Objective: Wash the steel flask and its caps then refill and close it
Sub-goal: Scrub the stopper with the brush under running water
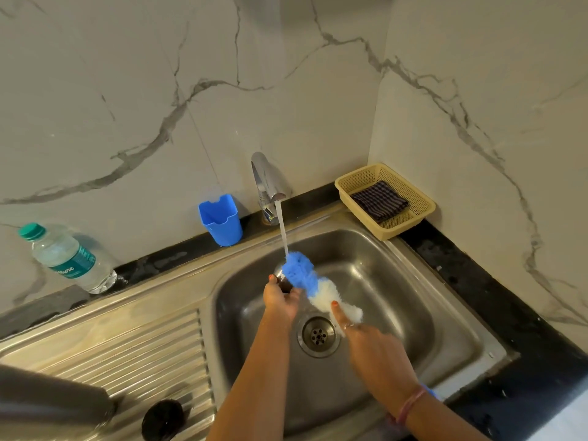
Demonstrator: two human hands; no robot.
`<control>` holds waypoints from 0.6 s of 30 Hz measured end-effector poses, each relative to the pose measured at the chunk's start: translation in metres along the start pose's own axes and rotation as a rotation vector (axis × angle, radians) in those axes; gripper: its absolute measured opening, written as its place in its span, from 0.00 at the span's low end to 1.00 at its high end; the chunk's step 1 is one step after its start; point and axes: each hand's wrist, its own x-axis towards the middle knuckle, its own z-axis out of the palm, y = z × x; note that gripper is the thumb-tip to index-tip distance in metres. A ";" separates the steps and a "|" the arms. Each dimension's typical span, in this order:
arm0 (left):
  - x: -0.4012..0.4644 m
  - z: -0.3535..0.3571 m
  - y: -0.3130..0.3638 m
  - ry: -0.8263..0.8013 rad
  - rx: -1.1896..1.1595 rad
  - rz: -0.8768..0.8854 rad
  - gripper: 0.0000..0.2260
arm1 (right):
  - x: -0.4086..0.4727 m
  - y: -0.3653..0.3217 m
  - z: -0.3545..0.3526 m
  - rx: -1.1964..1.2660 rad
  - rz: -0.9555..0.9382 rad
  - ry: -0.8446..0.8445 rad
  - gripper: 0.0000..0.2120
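Observation:
Over the steel sink (397,281), my left hand (280,300) grips a small steel cap (282,279), mostly hidden by its fingers. My right hand (369,348) holds a bottle brush (305,281) with a blue and white fluffy head, forefinger laid along the white part. The blue tip touches the cap under the running water. The steel flask (51,399) lies on its side on the drainboard at the bottom left. A black cap (164,420) rests beside it.
The tap (265,183) runs at the back of the sink. A blue plastic cup (221,219) stands left of it. A water bottle (68,259) stands on the counter at far left. A yellow basket (420,202) with a dark cloth fills the back right corner.

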 end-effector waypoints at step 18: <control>-0.004 -0.005 0.000 -0.130 0.318 0.050 0.14 | 0.024 0.013 -0.001 0.021 0.039 0.024 0.32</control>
